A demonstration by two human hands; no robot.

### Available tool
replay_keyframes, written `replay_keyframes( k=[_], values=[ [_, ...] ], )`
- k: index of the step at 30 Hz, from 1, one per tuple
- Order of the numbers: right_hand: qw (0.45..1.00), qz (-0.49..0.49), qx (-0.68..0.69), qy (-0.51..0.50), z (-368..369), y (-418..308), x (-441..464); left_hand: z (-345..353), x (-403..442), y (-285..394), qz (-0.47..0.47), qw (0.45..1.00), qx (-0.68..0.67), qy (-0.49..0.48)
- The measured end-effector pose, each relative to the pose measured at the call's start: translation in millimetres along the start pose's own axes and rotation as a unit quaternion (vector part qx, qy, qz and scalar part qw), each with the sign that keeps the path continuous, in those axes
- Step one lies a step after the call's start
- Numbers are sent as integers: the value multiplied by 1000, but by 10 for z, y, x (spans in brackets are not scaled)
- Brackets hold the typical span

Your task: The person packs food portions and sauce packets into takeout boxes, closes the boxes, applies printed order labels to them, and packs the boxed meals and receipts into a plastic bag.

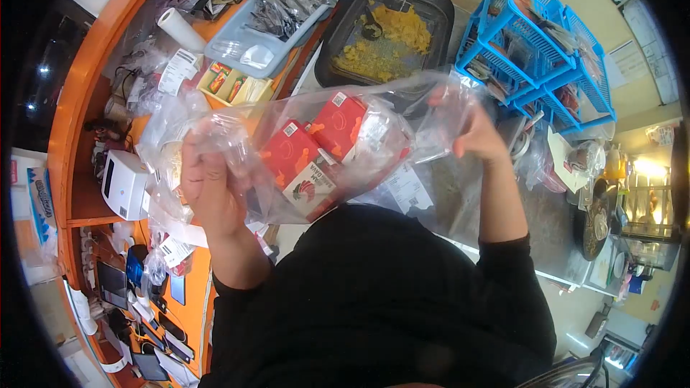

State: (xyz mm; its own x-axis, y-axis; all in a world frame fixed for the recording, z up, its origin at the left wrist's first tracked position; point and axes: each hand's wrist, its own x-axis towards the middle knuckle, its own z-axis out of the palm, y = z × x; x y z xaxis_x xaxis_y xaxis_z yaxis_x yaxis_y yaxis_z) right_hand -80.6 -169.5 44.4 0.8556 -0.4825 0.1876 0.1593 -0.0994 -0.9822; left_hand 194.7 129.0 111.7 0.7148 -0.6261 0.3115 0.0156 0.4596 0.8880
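A clear plastic bag [280, 111] stretches between my two hands above the counter. Inside it lie red boxes [291, 154] with printed labels, a box with a cream panel [309, 190], and a shiny clear-wrapped item [384, 133]. My left hand [208, 176] is closed on the bunched plastic at the left end. At the right end my right hand [474, 129] holds the bag, its thumb apart from the fingers; plastic partly covers those fingers. Below the bag a white printed receipt [410, 190] shows.
Behind the bag stands a black tray [327, 65] with yellow food and a spoon. A blue-grey bin [223, 57] of wrapped cutlery is left of it, above a small box of sachets [230, 86]. Blue stacked baskets [525, 79] stand right; a white printer [126, 183] sits left.
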Motion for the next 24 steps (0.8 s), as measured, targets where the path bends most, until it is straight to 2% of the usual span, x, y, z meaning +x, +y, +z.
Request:
replay_keyframes(
  k=[2, 3, 4, 5, 6, 7, 9, 12, 15, 19, 24],
  values=[
    [987, 110, -111, -44, -99, 669, -215, 12, -55, -87, -17, 1000, -22, -6],
    [977, 117, -176, -40, 65, 856, -318, 31, -74, -77, -36, 994, -66, -83],
    [963, 125, -237, -35, 313, 1064, -407, 80, -102, -78, -35, 996, -56, -56],
    [978, 129, -164, 18, 462, 1509, -486, 153, -138, -82, -35, 998, -43, -30],
    [976, 133, -165, 45, 573, 1666, -481, 190, -160, -81, -34, 999, -29, -5],
    [974, 136, -166, 72, 718, 1724, -439, 177, -152, -73, -46, 998, -29, -28],
    [935, 139, -319, 73, 818, 1706, -358, 151, -120, -52, -69, 994, -29, -74],
    [894, 84, -412, 157, 931, 1730, -370, 143, -125, -101, -54, 994, -10, -91],
    [850, 1, -494, 185, 907, 1951, -456, 94, -156, -142, -76, 992, -32, -94],
    [844, -9, -507, 173, 872, 1925, -516, 100, -172, -157, -78, 992, -28, -92],
    [844, -78, -513, 136, 799, 1908, -658, 105, -168, -123, -81, 994, 7, -73]
  ],
)
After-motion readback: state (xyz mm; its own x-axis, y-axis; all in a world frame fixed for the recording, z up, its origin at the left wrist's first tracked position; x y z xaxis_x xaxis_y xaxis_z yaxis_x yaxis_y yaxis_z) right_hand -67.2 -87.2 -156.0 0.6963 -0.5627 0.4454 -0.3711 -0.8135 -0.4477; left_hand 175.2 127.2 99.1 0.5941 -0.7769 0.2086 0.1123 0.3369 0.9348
